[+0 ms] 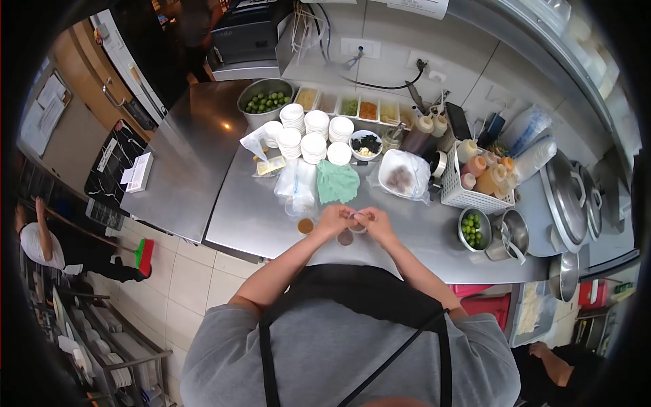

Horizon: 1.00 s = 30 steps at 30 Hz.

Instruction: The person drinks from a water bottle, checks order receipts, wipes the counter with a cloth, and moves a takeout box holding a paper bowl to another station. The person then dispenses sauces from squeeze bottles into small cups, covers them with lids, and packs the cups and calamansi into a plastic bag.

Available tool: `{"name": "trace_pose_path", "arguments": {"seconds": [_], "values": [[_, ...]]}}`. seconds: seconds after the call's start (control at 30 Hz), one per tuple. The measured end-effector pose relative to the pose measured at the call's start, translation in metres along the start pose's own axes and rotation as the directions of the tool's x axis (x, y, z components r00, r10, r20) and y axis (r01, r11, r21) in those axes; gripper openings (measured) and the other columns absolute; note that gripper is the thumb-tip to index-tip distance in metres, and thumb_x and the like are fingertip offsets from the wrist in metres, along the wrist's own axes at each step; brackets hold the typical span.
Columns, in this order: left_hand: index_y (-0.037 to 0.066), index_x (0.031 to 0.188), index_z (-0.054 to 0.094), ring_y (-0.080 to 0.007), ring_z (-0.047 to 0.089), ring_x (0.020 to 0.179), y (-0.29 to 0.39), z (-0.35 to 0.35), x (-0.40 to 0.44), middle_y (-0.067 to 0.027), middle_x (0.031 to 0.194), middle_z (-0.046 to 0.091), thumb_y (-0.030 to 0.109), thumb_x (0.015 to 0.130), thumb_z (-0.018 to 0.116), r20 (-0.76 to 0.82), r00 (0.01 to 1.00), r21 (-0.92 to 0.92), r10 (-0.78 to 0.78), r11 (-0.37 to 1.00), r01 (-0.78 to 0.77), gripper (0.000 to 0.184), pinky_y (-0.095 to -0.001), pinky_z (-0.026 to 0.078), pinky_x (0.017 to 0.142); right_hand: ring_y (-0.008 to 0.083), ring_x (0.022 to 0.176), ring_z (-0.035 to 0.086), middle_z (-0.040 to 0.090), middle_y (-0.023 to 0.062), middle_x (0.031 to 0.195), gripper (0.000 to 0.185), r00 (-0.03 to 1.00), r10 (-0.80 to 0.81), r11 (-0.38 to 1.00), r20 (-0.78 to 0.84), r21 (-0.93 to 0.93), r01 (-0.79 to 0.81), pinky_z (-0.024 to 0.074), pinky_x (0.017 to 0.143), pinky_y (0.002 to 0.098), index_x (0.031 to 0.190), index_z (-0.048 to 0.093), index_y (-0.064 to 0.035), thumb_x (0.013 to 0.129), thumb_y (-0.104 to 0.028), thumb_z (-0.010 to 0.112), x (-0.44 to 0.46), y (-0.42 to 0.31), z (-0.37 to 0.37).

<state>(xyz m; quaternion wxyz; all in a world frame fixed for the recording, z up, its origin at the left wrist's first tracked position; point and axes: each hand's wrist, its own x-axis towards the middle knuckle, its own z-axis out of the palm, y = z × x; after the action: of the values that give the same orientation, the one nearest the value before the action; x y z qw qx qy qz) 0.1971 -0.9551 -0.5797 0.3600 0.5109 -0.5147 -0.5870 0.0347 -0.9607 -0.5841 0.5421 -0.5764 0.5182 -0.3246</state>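
My left hand [334, 221] and my right hand [373, 222] meet over the steel counter's front edge, fingertips pinched together on something small that I cannot make out. Just below my fingers is a small cup with dark reddish contents [345, 237]; another cup beside it is partly hidden by my right hand. A small cup of brown sauce [305, 226] stands left of my left hand. Beyond my hands lies a crumpled green cloth [338, 182], with a clear plastic bag of lids or cups [296, 183] to its left.
Stacked white lids [314, 146], a pot of limes [266, 102] and condiment trays [368, 110] line the back. On the right are a bottle basket [478, 198], a lime bowl [474, 229] and steel pots [510, 234]. One person stands far left near a broom [144, 256], another lower right.
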Motion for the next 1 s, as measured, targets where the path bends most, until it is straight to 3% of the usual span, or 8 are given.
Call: {"name": "trace_pose_path", "arguments": {"seconds": [0.47, 0.53, 0.67, 0.73, 0.87, 0.93, 0.97, 1.0], "values": [[-0.003, 0.09, 0.061, -0.0113, 0.056, 0.069, 0.017, -0.006, -0.011, -0.0064, 0.077, 0.06, 0.008, 0.066, 0.069, -0.029, 0.999, 0.013, -0.041, 0.999, 0.041, 0.028, -0.0238, 0.045, 0.062, 0.0088, 0.067, 0.054, 0.061, 0.0049, 0.077, 0.018, 0.996, -0.065, 0.993, -0.054, -0.1, 0.059, 0.0435, 0.06, 0.0221, 0.089, 0.06, -0.0001, 0.079, -0.015, 0.062, 0.004, 0.003, 0.009], [-0.002, 0.092, 0.06, -0.0118, 0.057, 0.07, 0.014, -0.008, -0.009, -0.006, 0.077, 0.061, 0.01, 0.066, 0.07, -0.007, 0.999, -0.009, -0.04, 0.999, 0.04, 0.03, -0.0243, 0.046, 0.064, 0.0197, 0.074, 0.061, 0.064, 0.0143, 0.079, 0.03, 0.996, -0.047, 0.995, -0.07, -0.089, 0.041, 0.0459, 0.067, 0.0301, 0.089, 0.062, 0.0012, 0.075, -0.025, 0.064, 0.004, 0.002, 0.009], [-0.002, 0.104, 0.056, -0.0138, 0.057, 0.077, -0.005, -0.01, -0.012, -0.0092, 0.087, 0.06, 0.012, 0.066, 0.071, 0.057, 0.997, 0.027, 0.042, 0.999, -0.044, 0.043, -0.0246, 0.046, 0.066, 0.0183, 0.072, 0.061, 0.065, 0.0131, 0.077, 0.03, 0.998, -0.045, 0.999, -0.042, -0.011, 0.045, 0.0458, 0.067, 0.0291, 0.087, 0.063, 0.0004, 0.074, -0.027, 0.066, 0.004, 0.004, 0.002], [0.0, 0.118, 0.046, -0.0163, 0.057, 0.086, 0.001, -0.006, -0.034, -0.0142, 0.103, 0.055, 0.011, 0.069, 0.07, -0.041, 0.998, 0.287, -0.04, 0.957, 0.05, 0.056, -0.0249, 0.046, 0.068, 0.016, 0.071, 0.06, 0.065, 0.0108, 0.077, 0.031, 0.993, -0.098, 0.995, -0.064, -0.01, 0.098, 0.0456, 0.065, 0.028, 0.087, 0.065, -0.0007, 0.073, -0.029, 0.067, 0.004, 0.008, -0.005], [0.001, 0.126, 0.038, -0.0193, 0.055, 0.093, -0.027, -0.001, -0.049, -0.0177, 0.113, 0.048, 0.01, 0.072, 0.067, -0.011, 0.997, 0.4, -0.079, 0.913, 0.076, 0.061, -0.0265, 0.048, 0.072, 0.0104, 0.07, 0.058, 0.066, 0.0064, 0.079, 0.03, 0.997, 0.049, 0.966, -0.053, -0.253, -0.061, 0.0449, 0.063, 0.0249, 0.089, 0.067, -0.0033, 0.073, -0.028, 0.069, -0.008, 0.01, -0.014], [-0.001, 0.125, 0.037, -0.0205, 0.055, 0.094, -0.026, 0.006, -0.05, -0.0176, 0.113, 0.048, 0.008, 0.078, 0.061, 0.034, 0.944, -0.028, -0.328, 0.944, 0.329, 0.054, -0.028, 0.049, 0.077, 0.0137, 0.071, 0.06, 0.066, 0.008, 0.079, 0.034, 0.985, 0.099, 0.973, 0.14, -0.222, -0.066, 0.0457, 0.065, 0.027, 0.089, 0.068, -0.0061, 0.071, -0.035, 0.068, -0.007, 0.028, -0.006], [-0.001, 0.125, 0.037, -0.0205, 0.055, 0.094, -0.031, 0.008, -0.049, -0.0176, 0.113, 0.048, 0.008, 0.078, 0.061, 0.07, 0.941, -0.005, -0.331, 0.943, 0.332, 0.054, -0.028, 0.049, 0.077, 0.0156, 0.073, 0.06, 0.066, 0.0088, 0.08, 0.036, 0.985, 0.077, 0.967, 0.154, -0.253, -0.036, 0.0461, 0.065, 0.028, 0.089, 0.068, -0.0065, 0.07, -0.037, 0.069, -0.006, 0.037, -0.002], [-0.002, 0.125, 0.036, -0.0206, 0.055, 0.095, -0.038, 0.009, -0.047, -0.0169, 0.114, 0.047, 0.007, 0.079, 0.059, 0.09, 0.95, -0.14, -0.3, 0.94, 0.31, 0.052, -0.0284, 0.049, 0.079, 0.0176, 0.074, 0.061, 0.066, 0.0096, 0.082, 0.039, 0.984, 0.055, 0.958, 0.171, -0.288, -0.004, 0.0464, 0.066, 0.0289, 0.09, 0.068, -0.0068, 0.069, -0.039, 0.069, -0.006, 0.043, 0.0]]}}
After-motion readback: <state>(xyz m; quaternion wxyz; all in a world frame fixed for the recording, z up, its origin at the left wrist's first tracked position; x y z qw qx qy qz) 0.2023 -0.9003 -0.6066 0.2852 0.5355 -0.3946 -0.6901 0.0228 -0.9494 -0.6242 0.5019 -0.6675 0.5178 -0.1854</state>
